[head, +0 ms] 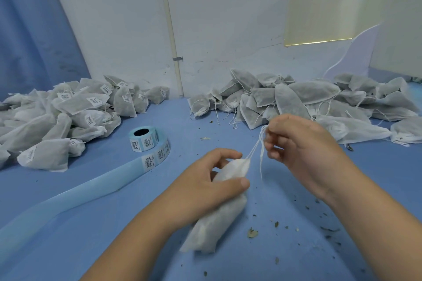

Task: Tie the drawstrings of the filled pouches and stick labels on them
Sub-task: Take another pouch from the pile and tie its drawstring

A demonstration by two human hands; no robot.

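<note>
I see the left hand (212, 180) wrapped round the pouch (219, 219) near its neck. Beyond that grip, the right hand (303, 143) pinches the drawstrings (255, 146).

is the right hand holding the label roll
No, the right hand pinches the drawstrings, while the label roll lies apart on the table.

The pouch (214, 223) is half covered by the left hand (205, 180), and the drawstring (257, 146) tops are buried in the right hand (303, 143). Print on the label roll (146, 138) is way too tiny to be read, and the labelled pile (57, 121) is cut off at the left edge.
</note>
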